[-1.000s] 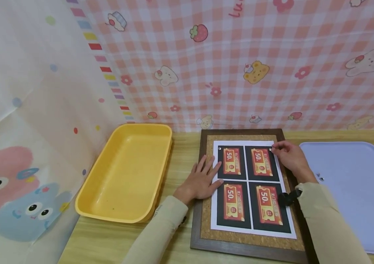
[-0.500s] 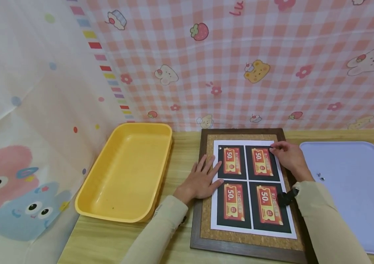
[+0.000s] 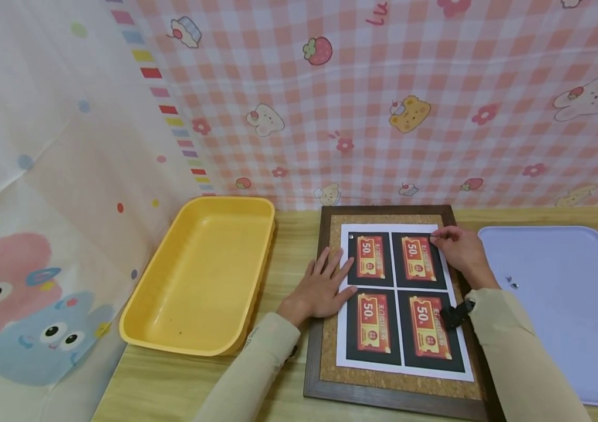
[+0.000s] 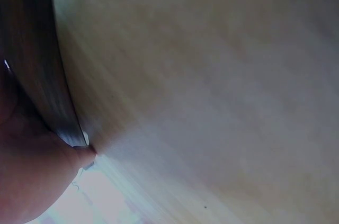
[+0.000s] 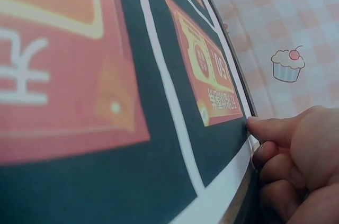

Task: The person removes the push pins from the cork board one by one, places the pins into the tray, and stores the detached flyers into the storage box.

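Observation:
A white sheet (image 3: 396,288) printed with several red-and-gold "50" coupons on black lies on a cork board (image 3: 410,385) with a dark wooden frame (image 3: 378,398). One silver thumbtack (image 3: 351,237) sits at the sheet's upper left corner. My left hand (image 3: 322,287) rests spread on the sheet's left side and the frame. At the upper right corner, my right hand (image 3: 459,252) pinches a thumbtack against the paper, its fingertips covering most of it. In the right wrist view, one fingertip (image 5: 253,124) touches the black print's edge while the other fingers are curled.
Left of the board stands a yellow tray (image 3: 199,275). To the right lies a pale lilac tray (image 3: 568,328) holding a few loose thumbtacks (image 3: 512,283). A pink checked cloth (image 3: 352,105) hangs behind the wooden table (image 3: 146,387).
The right fingertips have shifted slightly left over the upper right corner, hiding the thumbtack that showed there earlier. My left hand has stayed in place.

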### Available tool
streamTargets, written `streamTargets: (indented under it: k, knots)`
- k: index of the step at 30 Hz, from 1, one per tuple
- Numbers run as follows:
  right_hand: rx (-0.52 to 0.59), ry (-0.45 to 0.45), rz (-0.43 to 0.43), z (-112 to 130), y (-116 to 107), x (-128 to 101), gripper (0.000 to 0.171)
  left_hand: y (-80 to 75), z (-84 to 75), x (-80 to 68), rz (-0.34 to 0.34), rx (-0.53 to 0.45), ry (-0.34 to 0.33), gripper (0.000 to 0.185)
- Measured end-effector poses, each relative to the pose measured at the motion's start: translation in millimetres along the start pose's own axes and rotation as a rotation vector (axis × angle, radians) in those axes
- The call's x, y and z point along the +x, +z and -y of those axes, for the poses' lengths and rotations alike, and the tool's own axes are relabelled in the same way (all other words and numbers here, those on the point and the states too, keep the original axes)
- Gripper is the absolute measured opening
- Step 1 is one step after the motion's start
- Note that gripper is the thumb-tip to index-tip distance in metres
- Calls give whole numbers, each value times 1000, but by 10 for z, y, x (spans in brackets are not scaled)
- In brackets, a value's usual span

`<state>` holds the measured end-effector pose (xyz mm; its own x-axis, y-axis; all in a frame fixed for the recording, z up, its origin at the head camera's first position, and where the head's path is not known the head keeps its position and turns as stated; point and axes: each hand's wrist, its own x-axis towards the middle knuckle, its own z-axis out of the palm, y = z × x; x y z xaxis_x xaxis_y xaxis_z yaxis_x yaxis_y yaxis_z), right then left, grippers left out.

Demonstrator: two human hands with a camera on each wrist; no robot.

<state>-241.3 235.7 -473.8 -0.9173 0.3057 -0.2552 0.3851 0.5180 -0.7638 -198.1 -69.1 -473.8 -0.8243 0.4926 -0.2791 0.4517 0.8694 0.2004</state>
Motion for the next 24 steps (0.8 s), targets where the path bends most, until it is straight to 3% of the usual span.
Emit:
streamTargets:
  k: [12, 24]
  knots:
    - [16, 0, -3, 26, -11, -13, 30, 5, -1, 12, 5, -16, -5, 68]
    - [10, -59, 9, 11, -32, -40, 29, -11, -8, -7, -2, 6, 2, 68]
